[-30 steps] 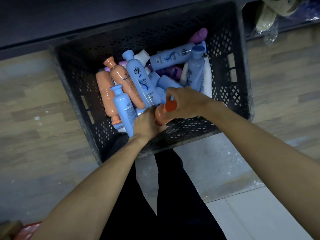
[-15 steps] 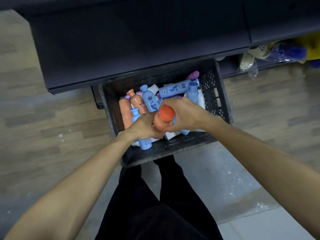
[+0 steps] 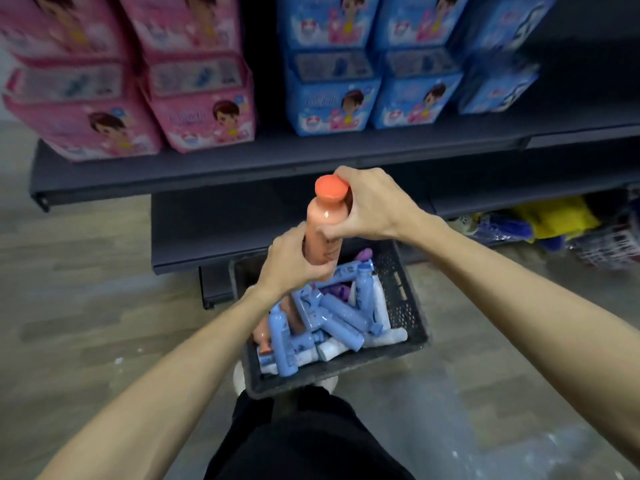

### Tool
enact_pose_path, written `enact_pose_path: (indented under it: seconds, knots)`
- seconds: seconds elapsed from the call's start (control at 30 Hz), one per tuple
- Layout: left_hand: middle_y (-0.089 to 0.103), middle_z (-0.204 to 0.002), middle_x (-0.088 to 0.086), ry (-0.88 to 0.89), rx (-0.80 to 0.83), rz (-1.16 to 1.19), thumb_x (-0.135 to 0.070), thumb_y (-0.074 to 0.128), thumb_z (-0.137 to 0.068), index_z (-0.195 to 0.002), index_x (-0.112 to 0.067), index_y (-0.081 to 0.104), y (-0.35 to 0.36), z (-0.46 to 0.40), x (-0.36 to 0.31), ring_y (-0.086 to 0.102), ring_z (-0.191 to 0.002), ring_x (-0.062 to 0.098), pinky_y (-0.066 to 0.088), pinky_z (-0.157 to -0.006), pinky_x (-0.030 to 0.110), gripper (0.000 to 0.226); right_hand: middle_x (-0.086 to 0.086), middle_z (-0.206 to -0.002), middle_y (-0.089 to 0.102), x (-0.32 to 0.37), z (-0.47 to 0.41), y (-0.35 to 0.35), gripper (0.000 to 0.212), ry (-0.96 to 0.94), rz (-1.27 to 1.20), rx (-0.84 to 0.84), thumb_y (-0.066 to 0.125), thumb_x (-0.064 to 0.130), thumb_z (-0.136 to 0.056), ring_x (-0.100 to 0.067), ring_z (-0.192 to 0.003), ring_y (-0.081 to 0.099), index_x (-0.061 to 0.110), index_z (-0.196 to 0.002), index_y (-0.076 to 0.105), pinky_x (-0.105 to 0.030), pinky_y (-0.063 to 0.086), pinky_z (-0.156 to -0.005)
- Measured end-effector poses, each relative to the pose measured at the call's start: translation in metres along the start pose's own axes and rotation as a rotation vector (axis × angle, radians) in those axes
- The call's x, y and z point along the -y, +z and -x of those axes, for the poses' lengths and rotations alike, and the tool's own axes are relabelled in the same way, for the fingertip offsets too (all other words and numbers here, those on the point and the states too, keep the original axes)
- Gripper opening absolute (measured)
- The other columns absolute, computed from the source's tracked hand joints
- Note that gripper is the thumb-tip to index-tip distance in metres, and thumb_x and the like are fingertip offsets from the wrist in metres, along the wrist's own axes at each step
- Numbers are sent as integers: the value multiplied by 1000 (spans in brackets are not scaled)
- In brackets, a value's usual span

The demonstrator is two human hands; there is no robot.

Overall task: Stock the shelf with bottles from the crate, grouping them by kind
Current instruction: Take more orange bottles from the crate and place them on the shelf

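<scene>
Presently, both hands hold a single orange bottle (image 3: 323, 230) upright above the crate (image 3: 408, 306), in front of the dark shelf (image 3: 242, 161). The left hand (image 3: 294, 261) is wrapped around the lower part of the bottle's body, fingers curled round it. The right hand (image 3: 372, 206) grips the upper part just under the orange cap (image 3: 330, 186), thumb across the front of the body and fingers behind the neck. The bottle stands clear of the crate's contents — it touches nothing but the two hands.

The crate is black, with perforated walls, and sits on the floor (image 3: 86, 306) partly under the lowest shelf board. Inside lies a loose jumble of bottles: several light blue bottles (image 3: 341, 322) lying crosswise over one another, another orange bottle (image 3: 264, 336) at the left side with its cap toward the near wall, white bottles (image 3: 388, 337) along the near right, and a purple bottle (image 3: 365, 254) at the far end. None of them is sorted; exact count cannot be told.

On the shelf above, pink packages (image 3: 207, 98) are stacked at the left and blue packages (image 3: 332, 91) at the right — a dark gap between the two groups. At the far right, low down, lie yellow and blue bagged goods (image 3: 554, 220), blurred. Dark trousers (image 3: 311, 445) show at the lower edge.
</scene>
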State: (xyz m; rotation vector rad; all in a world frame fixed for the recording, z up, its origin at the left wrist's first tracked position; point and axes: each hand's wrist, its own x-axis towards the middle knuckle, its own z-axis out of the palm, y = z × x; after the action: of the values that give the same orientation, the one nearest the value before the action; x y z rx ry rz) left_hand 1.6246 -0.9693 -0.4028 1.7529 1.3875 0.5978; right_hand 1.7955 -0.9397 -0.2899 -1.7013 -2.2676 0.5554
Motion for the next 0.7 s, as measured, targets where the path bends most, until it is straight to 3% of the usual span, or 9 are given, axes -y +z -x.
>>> enact_pose_path:
  seconds: [0.17, 0.3, 0.4, 0.53, 0.7]
  knots:
    - [69, -87, -12, 133, -10, -53, -46, 75, -56, -98, -30, 61, -58, -6, -43, 63, -81, 5, 54, -73, 33, 47, 5, -101, 67, 24, 2, -42, 61, -133, -121, -92, 77, 54, -69, -16, -89, 63, 15, -111, 56, -34, 51, -81]
    - [70, -84, -11, 245, -20, -44, -36, 76, -55, -95, -29, 62, -104, -6, -89, 65, -78, 3, 55, -73, 35, 42, 10, -117, 63, 49, 7, -79, 75, -171, -170, -47, 82, 43, -76, -9, -103, 63, 22, -136, 43, -24, 50, -89]
    - [70, -87, -12, 344, -68, -64, -32, 76, -57, -98, -27, 62, -139, -4, -120, 64, -79, 1, 53, -71, 28, 44, 7, -111, 67, 79, 4, -111, 74, -226, -193, -139, 82, 45, -74, -7, -97, 66, 24, -133, 41, -34, 56, -86]
    - [68, -88, -16, 464, -200, -47, -24, 80, -63, -109, -24, 57, -189, 6, -164, 63, -77, -4, 46, -66, 12, 51, 5, -99, 70, 127, 2, -162, 69, -316, -188, -275, 81, 40, -74, -10, -87, 68, 22, -125, 39, -36, 57, -79]
    - [67, -94, -11, 566, -542, -62, -43, 80, -66, -103, -25, 53, -244, 25, -198, 64, -86, 3, 54, -75, 31, 49, 2, -85, 73, 188, -11, -219, 68, -407, -236, -412, 83, 31, -74, -17, -69, 70, 25, -125, 37, -36, 58, -70]
